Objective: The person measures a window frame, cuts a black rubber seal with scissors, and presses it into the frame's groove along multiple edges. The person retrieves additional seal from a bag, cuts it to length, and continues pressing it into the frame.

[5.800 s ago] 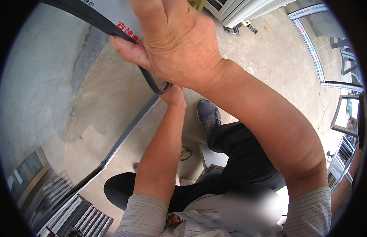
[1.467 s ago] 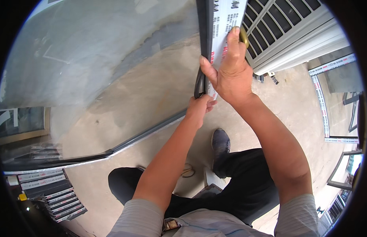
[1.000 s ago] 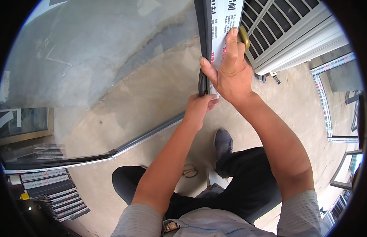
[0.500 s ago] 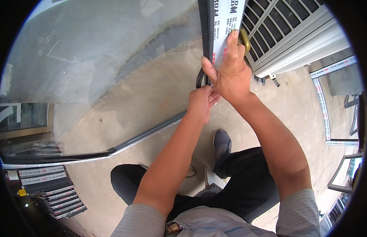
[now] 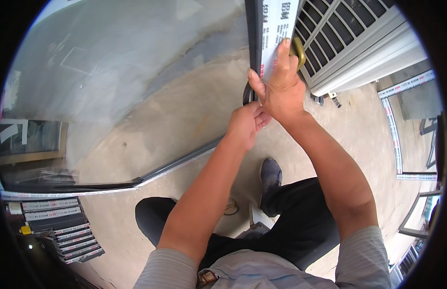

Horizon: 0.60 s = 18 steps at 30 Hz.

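The dark metal window-frame bar with a white printed protective film [image 5: 270, 33] runs lengthwise from the hands up to the top edge of the view, bordering a large glass pane [image 5: 122, 86]. A black rubber sealing strip [image 5: 246, 94] lies along its left edge. The right hand [image 5: 280, 86] presses flat on the bar, gripping a brass-coloured tool [image 5: 298, 50]. The left hand [image 5: 245, 124] pinches the strip just below. A white louvred air-conditioner unit [image 5: 358, 43] stands close on the right; bare concrete floor [image 5: 358, 130] lies open beneath.
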Each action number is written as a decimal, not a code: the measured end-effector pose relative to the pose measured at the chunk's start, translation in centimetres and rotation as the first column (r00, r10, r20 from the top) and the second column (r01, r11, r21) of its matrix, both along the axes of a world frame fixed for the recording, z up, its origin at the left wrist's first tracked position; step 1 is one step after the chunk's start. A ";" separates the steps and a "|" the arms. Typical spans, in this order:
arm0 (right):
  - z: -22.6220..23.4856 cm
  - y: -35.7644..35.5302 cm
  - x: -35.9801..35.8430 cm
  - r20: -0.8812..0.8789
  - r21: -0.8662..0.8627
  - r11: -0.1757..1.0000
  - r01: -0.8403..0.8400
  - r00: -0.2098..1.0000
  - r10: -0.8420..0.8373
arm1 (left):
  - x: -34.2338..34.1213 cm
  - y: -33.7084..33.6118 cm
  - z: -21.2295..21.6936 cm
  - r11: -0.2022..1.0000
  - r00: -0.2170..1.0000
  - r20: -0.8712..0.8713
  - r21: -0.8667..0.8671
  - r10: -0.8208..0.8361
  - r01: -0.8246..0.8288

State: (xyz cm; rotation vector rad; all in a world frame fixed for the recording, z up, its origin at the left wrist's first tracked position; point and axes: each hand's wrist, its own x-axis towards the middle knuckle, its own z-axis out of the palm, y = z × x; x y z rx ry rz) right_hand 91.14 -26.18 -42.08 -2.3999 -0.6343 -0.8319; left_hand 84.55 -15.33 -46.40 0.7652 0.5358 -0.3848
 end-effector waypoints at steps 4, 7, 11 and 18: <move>0.3 -0.2 0.1 0.006 -0.019 1.000 0.003 1.000 -0.002 | -0.6 0.5 -0.9 0.999 0.998 0.046 0.028 -0.042 0.041; 0.3 0.2 0.1 0.010 -0.036 0.999 0.023 1.000 -0.023 | -0.6 1.5 -1.2 0.972 0.983 0.063 0.170 -0.173 0.160; 0.2 0.0 -0.1 -0.002 -0.012 1.000 0.011 1.000 -0.011 | -2.9 4.0 0.2 0.927 0.964 0.027 0.283 -0.264 0.246; 0.4 0.7 -1.4 -0.026 0.013 0.997 0.076 0.997 -0.076 | -15.4 14.4 0.7 0.768 0.972 -0.083 0.600 -0.219 0.224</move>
